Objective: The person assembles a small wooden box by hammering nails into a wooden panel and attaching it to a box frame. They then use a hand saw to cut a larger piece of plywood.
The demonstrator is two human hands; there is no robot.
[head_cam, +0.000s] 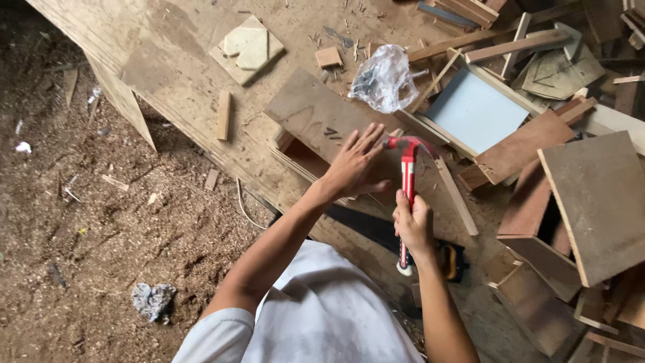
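My right hand (412, 224) grips the red handle of a claw hammer (407, 175), whose head points toward my left hand. My left hand (357, 163) lies flat with spread fingers on a brown plywood board (316, 111), pressing it onto the wooden piece underneath. The hammer head sits just right of my left fingertips. A thin wooden strip (456, 195) runs diagonally right of the hammer.
A clear plastic bag of nails (385, 78) lies behind the board. A light blue panel (476, 111) and many wood offcuts (591, 195) crowd the right side. A handsaw (376, 228) lies under my arms. The large plywood sheet (181, 74) ends over a sawdust floor (87, 222) at left.
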